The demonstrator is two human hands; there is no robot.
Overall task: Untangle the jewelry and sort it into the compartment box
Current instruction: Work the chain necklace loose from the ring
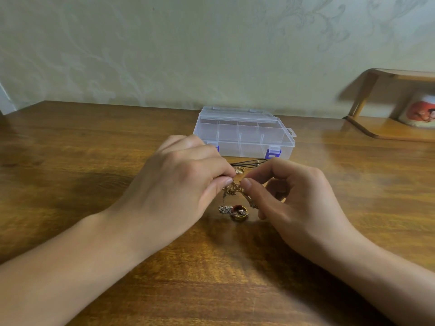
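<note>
Just before the closed compartment box [244, 135], our left hand [181, 184] and right hand [289, 198] both pinch the tangled chain [233, 190]. We should tease the strands apart gently rather than tug the knot tighter.

So all you really get of the person is two bare forearms coming in from the bottom corners, no sleeves anywhere in view. Left hand [186, 182] and right hand [299, 198] are both bare too: no rings, no watch, no bracelets on the wrists. Nails look short and plain.
</note>
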